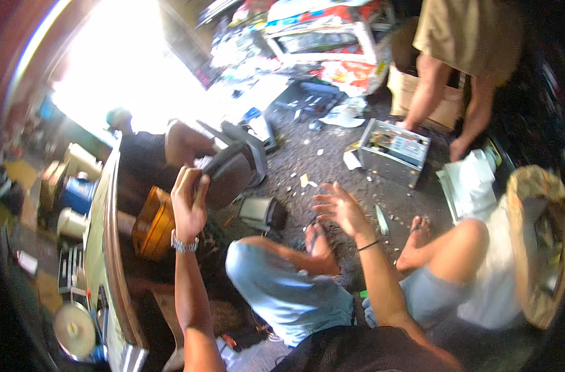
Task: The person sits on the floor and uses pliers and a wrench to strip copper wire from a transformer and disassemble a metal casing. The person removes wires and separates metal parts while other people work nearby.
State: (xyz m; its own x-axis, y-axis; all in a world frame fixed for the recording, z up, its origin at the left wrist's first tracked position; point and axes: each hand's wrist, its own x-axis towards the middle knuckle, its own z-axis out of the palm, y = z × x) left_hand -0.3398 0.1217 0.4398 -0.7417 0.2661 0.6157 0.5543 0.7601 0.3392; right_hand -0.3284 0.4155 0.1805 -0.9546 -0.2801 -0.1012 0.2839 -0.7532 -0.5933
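My left hand [188, 204], with a metal-banded watch on the wrist, is raised with nothing in it, its fingers stretched up. It is near an orange crate [153, 223] and a dark, bulky casing [230, 173], possibly an old monitor. My right hand [339, 209], with a thin black band on the wrist, is held out over the floor, fingers spread and holding nothing. Beyond it stands an opened grey metal case [391, 162] with electronic parts inside. A small pale box-shaped thing [256, 212] lies on the ground between my hands.
A co-worker [468, 43] bends at the metal case, one hand touching it. Another person [146, 149] is by the dark casing. A large sack [530, 248] stands right, beside white bags [471, 183]. A table [100, 260] runs along the left. Scraps litter the dark floor [298, 155].
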